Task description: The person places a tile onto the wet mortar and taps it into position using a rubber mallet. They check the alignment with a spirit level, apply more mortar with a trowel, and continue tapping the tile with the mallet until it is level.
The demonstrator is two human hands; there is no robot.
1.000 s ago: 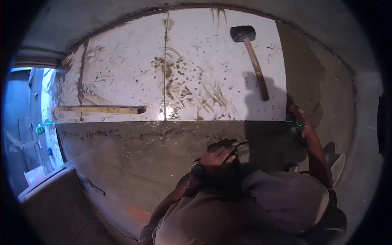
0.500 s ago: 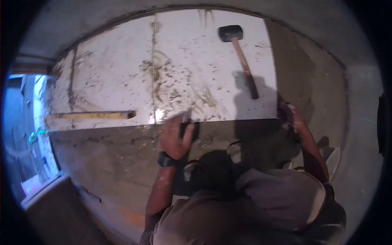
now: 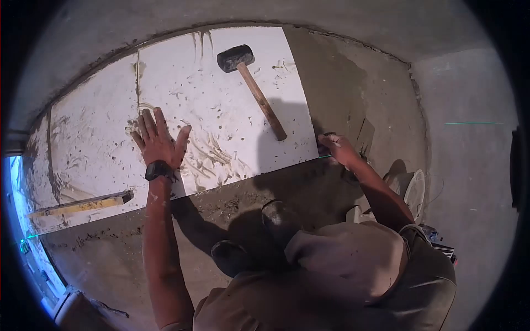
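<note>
The grey floor (image 3: 110, 259) is wet and rough, and it fills most of the view. On it lies a big white tile (image 3: 210, 94), smeared with mud. The person crouches at the tile's near edge. Their own body and knees hide part of the floor below.

A mallet (image 3: 256, 96) with a black head and a wooden handle lies on the tile, between the two hands and touching neither. A yellow level (image 3: 83, 205) lies far to the left, on the next tile (image 3: 88, 143). Its left end is lost in the dark rim of the view.

The left hand (image 3: 160, 140) lies flat on the big white tile, palm down. Its fingers (image 3: 148, 122) are spread wide and grip nothing. The right hand (image 3: 338, 148) is at the tile's right corner, where the tile meets the grey floor. Its fingers are curled and it seems to hold the tile's edge. That spot is in shadow, so it is not clear whether the hand is gripping or just resting there.

A dark watch (image 3: 158, 170) sits on the left wrist.
</note>
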